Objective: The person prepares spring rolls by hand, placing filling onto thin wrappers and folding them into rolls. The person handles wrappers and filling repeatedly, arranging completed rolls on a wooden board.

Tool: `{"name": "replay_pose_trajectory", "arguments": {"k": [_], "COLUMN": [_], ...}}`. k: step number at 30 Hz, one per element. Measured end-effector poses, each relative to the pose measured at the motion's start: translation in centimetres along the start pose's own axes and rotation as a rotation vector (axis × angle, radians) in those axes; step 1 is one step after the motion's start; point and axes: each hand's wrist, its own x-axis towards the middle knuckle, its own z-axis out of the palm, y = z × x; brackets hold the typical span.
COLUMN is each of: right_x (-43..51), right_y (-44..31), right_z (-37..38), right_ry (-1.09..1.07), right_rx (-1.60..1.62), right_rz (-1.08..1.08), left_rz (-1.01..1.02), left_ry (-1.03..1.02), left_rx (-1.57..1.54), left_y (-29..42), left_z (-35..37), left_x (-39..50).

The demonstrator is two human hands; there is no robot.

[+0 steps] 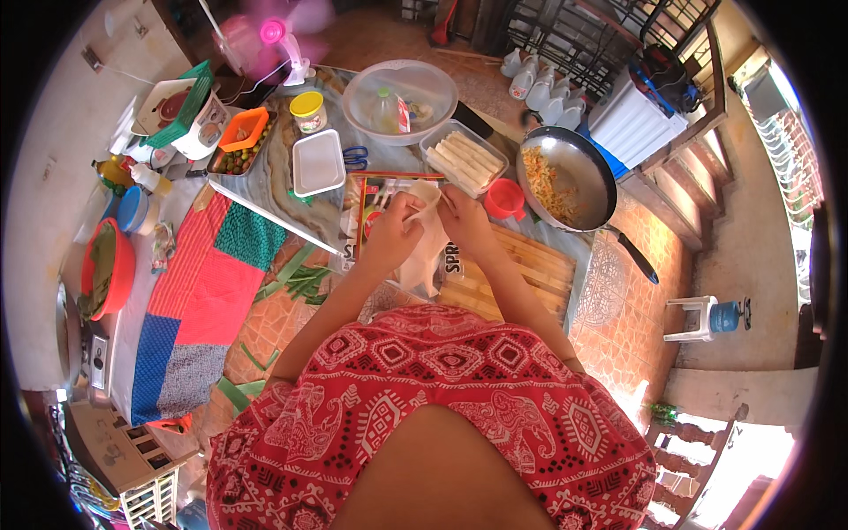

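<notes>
Both my left hand [395, 232] and my right hand [466, 218] pinch the upper edge of a thin, pale spring roll wrapper [424, 246], which hangs down between them. Beneath it lies printed plastic packaging [366, 213] bearing large letters. Wrapped spring rolls [466, 159] lie in a clear plastic tub [501, 173] just beyond my right hand. A red plastic cup [505, 199] stands beside that tub. To the right, a wok [575, 173] holds a shredded, orange-yellow filling [544, 184]. A bamboo cutting board [530, 271] is under my right forearm.
A white tray [318, 163], blue-handled scissors [356, 158] and a large translucent basin [400, 136] with a bottle inside stand toward the back. A pink fan [273, 32] is at the far left corner. The wok's handle [636, 257] juts past the table's right edge.
</notes>
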Motion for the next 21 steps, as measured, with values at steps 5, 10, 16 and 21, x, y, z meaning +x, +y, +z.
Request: {"name": "replay_pose_trajectory", "arguments": {"k": [5, 10, 16, 21], "right_x": [-0.6, -0.7, -0.1, 0.6], "right_y": [-1.5, -2.9, -3.3, -2.6], "right_z": [1.6, 1.0, -0.9, -1.7], "right_ry": [0.051, 0.088, 0.104, 0.224], "right_rx": [-0.068, -0.183, -0.289, -0.134], "right_rz": [-0.002, -0.047, -0.058, 0.068], "left_rz": [-0.109, 0.050, 0.062, 0.041], "left_ry": [0.023, 0.128, 0.121, 0.272], "left_rx": [0.071, 0.099, 0.070, 0.195], "left_y": [-1.5, 1.8, 2.2, 2.5], "left_z": [0.4, 0.8, -0.9, -0.9], "left_x": [0.7, 0.9, 1.6, 0.9]}}
